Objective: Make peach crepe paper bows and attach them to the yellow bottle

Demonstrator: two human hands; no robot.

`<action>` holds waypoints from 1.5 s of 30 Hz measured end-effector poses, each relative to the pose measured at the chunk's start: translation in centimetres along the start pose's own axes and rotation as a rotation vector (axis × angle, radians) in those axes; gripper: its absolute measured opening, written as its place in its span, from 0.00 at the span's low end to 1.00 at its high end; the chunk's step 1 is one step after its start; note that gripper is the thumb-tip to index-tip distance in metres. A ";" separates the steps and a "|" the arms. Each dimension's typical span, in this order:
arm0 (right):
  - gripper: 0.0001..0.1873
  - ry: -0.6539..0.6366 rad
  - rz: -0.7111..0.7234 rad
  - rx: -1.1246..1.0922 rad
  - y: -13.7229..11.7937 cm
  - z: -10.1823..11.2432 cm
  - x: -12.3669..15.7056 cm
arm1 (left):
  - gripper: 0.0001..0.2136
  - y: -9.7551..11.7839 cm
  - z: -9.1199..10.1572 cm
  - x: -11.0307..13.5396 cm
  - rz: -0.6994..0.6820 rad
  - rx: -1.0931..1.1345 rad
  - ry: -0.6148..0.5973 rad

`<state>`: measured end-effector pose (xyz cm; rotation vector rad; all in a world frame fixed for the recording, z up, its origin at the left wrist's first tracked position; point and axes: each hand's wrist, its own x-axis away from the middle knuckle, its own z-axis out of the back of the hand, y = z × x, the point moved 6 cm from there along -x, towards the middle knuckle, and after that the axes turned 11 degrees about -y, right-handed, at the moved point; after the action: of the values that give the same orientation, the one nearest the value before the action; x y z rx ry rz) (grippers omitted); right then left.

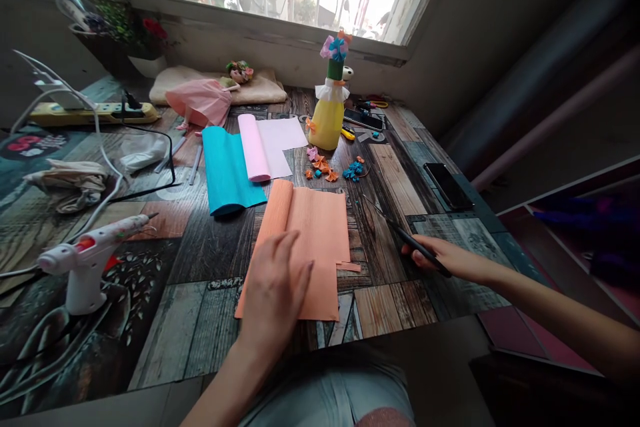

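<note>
My left hand (270,287) rests over the partly unrolled orange crepe paper (320,227), its fingers apart. A narrow strip (349,267) juts from the right side of that sheet, beside a notch. To the right, my right hand (443,255) grips black-handled scissors (411,240), whose blades point away to the upper left. Blue crepe paper (227,170) and a roll of pink crepe paper (255,147) lie beyond the orange one. Small orange and pink paper bows (323,163) and blue paper pieces (353,170) are scattered behind the scissors.
A yellow decorated bottle (327,120) stands near the window. On the left are a white glue gun (87,267), cables and a yellow power strip (95,113). A phone (449,185) lies by the right edge. A doll (205,97) in a pink dress lies at the back.
</note>
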<state>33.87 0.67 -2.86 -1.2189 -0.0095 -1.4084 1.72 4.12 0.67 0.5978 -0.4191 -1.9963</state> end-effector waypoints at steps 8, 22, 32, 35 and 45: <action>0.27 -0.022 0.054 -0.067 0.2 -0.2 -0.3 | 0.11 6.2 -6.5 -6.2 -0.550 -0.095 -0.461; 0.26 0.006 0.017 -0.117 0.1 -0.3 -0.3 | 0.08 3.0 -5.6 -5.6 -0.566 -0.313 -0.533; 0.29 0.120 -0.073 0.121 -0.6 1.2 -0.1 | 0.08 3.7 -6.0 -7.0 -0.420 -0.313 -0.501; 0.29 0.106 -0.077 0.103 -0.4 1.2 0.3 | 0.09 2.4 -4.5 -8.0 -0.338 -0.275 -0.463; 0.34 -0.181 0.132 -0.282 -2.7 -6.0 2.0 | 0.18 -6.3 1.3 -3.9 0.019 -0.115 -0.184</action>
<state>28.63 -3.79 -2.67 -1.5490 0.1469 -1.2081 -1.91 10.52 -0.62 0.3387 -0.4155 -2.0491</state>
